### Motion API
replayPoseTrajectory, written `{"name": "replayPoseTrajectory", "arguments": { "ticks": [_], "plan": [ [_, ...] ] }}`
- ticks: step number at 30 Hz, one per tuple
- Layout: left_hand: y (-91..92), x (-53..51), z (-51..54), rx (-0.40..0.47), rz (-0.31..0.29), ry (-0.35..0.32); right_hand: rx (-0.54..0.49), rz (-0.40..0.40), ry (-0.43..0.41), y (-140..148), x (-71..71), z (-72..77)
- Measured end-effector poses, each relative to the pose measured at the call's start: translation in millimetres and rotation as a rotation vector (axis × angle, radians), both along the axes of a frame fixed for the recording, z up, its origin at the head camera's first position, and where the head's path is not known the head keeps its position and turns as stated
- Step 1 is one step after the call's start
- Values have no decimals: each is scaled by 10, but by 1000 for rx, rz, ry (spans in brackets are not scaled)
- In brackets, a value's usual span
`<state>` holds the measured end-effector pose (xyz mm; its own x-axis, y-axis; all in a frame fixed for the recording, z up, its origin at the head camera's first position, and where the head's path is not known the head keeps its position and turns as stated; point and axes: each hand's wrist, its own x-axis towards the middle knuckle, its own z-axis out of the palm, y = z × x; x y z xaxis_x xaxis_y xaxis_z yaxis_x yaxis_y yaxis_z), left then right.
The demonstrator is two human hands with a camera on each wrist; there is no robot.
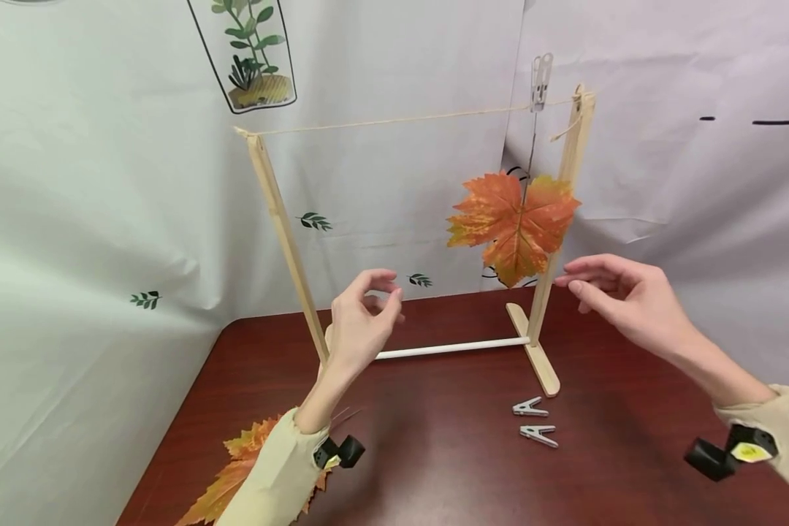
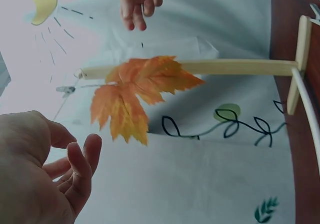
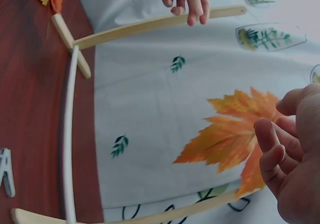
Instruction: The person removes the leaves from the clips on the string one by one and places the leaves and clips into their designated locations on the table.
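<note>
An orange artificial maple leaf [image 1: 519, 226] hangs by its stem from a pale clothespin [image 1: 540, 84] clipped on a string [image 1: 394, 119]. The string spans a wooden stand [image 1: 289, 241]. Just right of the leaf, my right hand [image 1: 631, 296] hovers with loosely bent fingers and holds nothing. My left hand [image 1: 364, 314] is raised near the stand's left post, its fingers relaxed and nothing between them. More orange leaves [image 1: 243, 467] lie on the table, partly hidden under my left sleeve. In the right wrist view, the hanging leaf [image 3: 235, 134] appears close beside my right fingers.
Two grey clothespins [image 1: 531, 407] lie on the dark red table [image 1: 434, 453] in front of the stand's right foot [image 1: 542, 369]. A white rod [image 1: 454, 348] joins the stand's posts near the bottom. Behind it hangs a white printed cloth [image 1: 394, 190].
</note>
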<state>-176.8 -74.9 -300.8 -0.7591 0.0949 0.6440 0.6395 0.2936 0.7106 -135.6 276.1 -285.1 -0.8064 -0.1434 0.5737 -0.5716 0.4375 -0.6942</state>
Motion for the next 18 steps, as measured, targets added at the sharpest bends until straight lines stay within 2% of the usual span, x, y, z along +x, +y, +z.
{"name": "replayPoseTrajectory", "arguments": {
  "ticks": [6,10,18],
  "plan": [
    [217,-68,197,24,-85,50,-11,10,22,-14,-56,210],
    [378,-122,330,33,-117,65,-13,29,17,-17,-111,366],
    [649,-200,570,57,-191,40,-34,51,12,-31,-207,663]
  ]
}}
